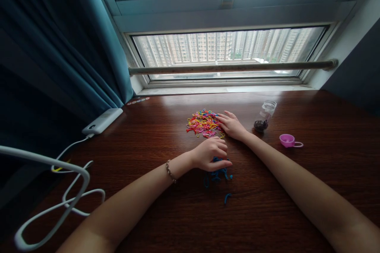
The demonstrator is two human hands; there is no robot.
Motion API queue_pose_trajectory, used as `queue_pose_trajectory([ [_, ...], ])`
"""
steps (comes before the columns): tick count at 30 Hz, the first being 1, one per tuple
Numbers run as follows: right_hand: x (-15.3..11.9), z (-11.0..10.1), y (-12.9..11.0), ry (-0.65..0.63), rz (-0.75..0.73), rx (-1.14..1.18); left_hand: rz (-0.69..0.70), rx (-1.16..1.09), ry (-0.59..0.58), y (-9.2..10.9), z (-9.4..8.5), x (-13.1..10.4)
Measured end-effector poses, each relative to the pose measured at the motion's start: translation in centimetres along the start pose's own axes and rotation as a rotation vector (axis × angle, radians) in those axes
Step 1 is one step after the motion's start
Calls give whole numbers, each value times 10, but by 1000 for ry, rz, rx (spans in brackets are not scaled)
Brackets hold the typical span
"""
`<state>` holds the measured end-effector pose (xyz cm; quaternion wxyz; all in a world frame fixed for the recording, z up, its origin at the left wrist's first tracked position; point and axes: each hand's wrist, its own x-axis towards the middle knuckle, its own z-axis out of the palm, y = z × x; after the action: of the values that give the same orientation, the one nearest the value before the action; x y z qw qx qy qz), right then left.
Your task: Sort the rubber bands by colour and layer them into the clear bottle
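A multicoloured pile of thin looped bands (pixel 202 123) on a dark-brown wooden counter (pixel 166 221) is touched at its right edge by the right hand (pixel 232 125), fingers outstretched, nothing visibly held. Scattered thin blue bands (pixel 217 174) are partly covered by the left hand (pixel 210 153), fingers half-curled; whether one is gripped cannot be told.

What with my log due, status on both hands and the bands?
Left hand over blue bands, partly hiding them. Right hand at the mixed-color pile, right edge. Jar, pink cup off right, clear of both.
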<state>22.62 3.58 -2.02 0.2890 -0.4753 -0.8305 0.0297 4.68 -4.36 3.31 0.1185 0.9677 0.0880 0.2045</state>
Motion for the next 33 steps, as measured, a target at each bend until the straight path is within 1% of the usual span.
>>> queue_pose_trajectory([
  [2,1,1,1,-2,-16,5,-136,80,108,-17,-9,-4],
  [5,3,1,4,61,-36,66,-404,220,379,-56,-23,-17],
  [6,4,0,5,97,-32,103,-487,266,433,-69,-27,-23],
  [8,5,-2,4,184,4,190,-628,329,499,-94,-31,-33],
  [9,5,-4,3,226,33,230,-679,341,504,-105,-32,-37],
  [10,5,-6,2,262,65,262,-708,347,485,-113,-31,-40],
  [13,3,-13,-4,335,141,300,-717,308,331,-131,-25,-45],
  [16,2,-18,-9,370,180,312,-738,242,210,-140,-19,-44],
  [19,1,-19,-11,369,184,320,-749,218,152,-145,-16,-44],
  [24,2,-19,-13,360,187,321,-763,219,114,-145,-17,-44],
  [26,2,-19,-13,370,187,326,-759,189,134,-144,-19,-45],
  [28,2,-19,-13,380,187,335,-736,127,194,-144,-22,-47],
  [30,1,-19,-13,387,190,348,-691,40,292,-145,-25,-50],
  [33,1,-18,-12,387,214,394,-634,-101,476,-147,-28,-53],
])
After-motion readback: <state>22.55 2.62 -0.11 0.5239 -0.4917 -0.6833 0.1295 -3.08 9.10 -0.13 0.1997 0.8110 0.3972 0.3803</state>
